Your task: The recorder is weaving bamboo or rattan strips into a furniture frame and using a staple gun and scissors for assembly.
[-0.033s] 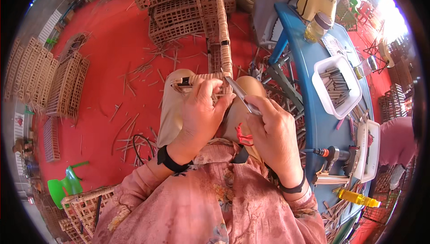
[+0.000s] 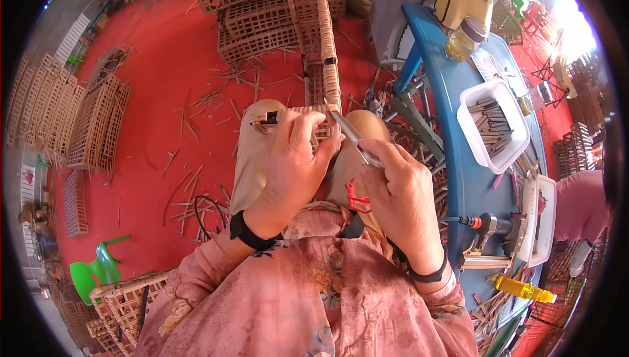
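Observation:
Between my knees stands a woven wicker frame (image 2: 330,82), its long upright wrapped in pale tan strips, with a short wrapped crosspiece (image 2: 288,115) showing a black end. My left hand (image 2: 298,157) is closed on the frame close to the corner where these two parts meet. My right hand (image 2: 401,190) grips a slim metal knife (image 2: 347,129), its handle mostly hidden in my palm. The blade's tip rests at the wrapped corner, just right of my left fingers. A red tie (image 2: 357,197) hangs beneath my right hand.
To the right, a blue table (image 2: 452,118) carries a white tub (image 2: 466,123) of short sticks, a lidded jar (image 2: 466,40), a nail gun (image 2: 491,236) and a yellow bottle (image 2: 524,289). Wicker baskets (image 2: 259,33) are stacked ahead. Cut strips litter the red floor (image 2: 157,134). Another person's leg (image 2: 580,206) is at far right.

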Tool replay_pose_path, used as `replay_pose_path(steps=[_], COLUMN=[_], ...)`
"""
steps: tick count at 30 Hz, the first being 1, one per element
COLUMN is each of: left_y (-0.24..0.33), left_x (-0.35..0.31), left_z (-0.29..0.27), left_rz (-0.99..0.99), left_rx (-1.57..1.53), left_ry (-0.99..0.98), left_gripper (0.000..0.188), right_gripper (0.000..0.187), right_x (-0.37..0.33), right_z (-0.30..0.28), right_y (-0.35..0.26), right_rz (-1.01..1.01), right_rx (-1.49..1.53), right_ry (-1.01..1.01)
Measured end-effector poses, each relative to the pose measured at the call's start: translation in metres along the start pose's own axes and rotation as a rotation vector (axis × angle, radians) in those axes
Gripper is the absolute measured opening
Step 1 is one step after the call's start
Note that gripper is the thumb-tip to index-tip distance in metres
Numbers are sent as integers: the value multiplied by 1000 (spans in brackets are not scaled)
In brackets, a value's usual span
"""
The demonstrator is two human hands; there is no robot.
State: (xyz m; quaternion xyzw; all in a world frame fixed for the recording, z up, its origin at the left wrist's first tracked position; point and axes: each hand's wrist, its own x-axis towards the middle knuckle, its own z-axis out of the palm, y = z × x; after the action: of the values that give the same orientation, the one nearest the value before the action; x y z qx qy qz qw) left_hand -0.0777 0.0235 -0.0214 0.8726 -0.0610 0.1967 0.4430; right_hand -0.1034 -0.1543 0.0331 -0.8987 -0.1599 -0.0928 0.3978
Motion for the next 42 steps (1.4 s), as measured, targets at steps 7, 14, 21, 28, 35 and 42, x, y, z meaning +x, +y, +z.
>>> replay_pose_path(steps=[7, 14, 21, 28, 35, 42], left_y=[-10, -28, -23, -17, -22, -15], left_x=[26, 37, 44, 50, 56, 55], left_z=[-11, -12, -18, -23, -20, -9], left_rz=[315, 367, 369, 356, 264, 267], left_rx=[199, 107, 109, 68, 36, 86], left_ry=[36, 1, -48, -107, -138, -91], left_gripper=[41, 42, 41, 35, 32, 28], right_gripper=[29, 35, 38, 30, 36, 35], right_x=[-2, -21, -30, -21, -35, -19], right_z=[9, 39, 61, 15, -4, 39], right_y=[5, 18, 27, 6, -3, 36], right_rz=[19, 4, -13, 286, 503, 468], right_rx=[91, 75, 209, 399, 580, 721], right_ry=[27, 105, 208, -21, -7, 59])
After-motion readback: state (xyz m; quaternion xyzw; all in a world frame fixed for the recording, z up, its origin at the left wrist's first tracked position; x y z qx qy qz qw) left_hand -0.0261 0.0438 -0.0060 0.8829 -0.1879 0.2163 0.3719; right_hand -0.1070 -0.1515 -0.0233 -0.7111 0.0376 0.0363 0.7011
